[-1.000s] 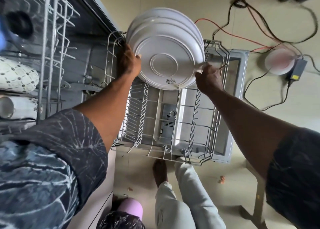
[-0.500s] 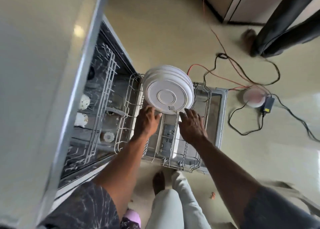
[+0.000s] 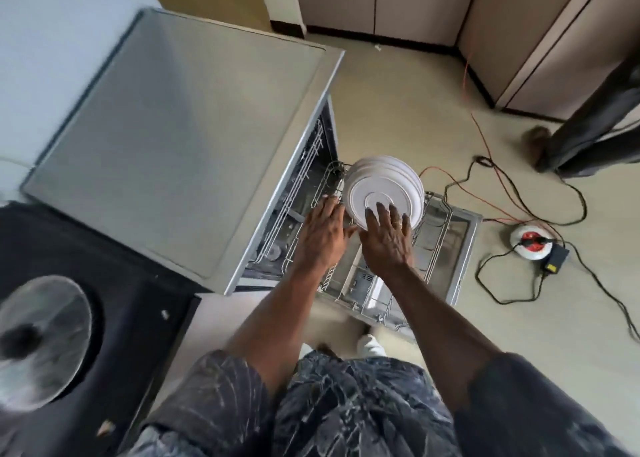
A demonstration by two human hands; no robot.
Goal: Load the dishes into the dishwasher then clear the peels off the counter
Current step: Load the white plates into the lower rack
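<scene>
Several white plates (image 3: pixel 384 186) stand on edge in the pulled-out lower rack (image 3: pixel 433 248) of the open dishwasher (image 3: pixel 194 151). My left hand (image 3: pixel 323 238) hovers open above the rack, just left of the plates, holding nothing. My right hand (image 3: pixel 388 242) is open with fingers spread, its fingertips in front of the nearest plate's base; whether they touch it is unclear. On the dark counter (image 3: pixel 114 294) at lower left lie small pale peel scraps (image 3: pixel 105 428).
A glass pot lid (image 3: pixel 41 339) rests on the dark counter. Cables (image 3: pixel 512 193) and a round white socket reel (image 3: pixel 528 245) lie on the floor right of the dishwasher door. Another person's foot and dark trouser leg (image 3: pixel 588 134) stand at far right. Cabinets line the back.
Both hands have let go of the plates and pulled back, now open. The view has risen and drawn back from the rack, bringing the dishwasher top and counter into sight.
</scene>
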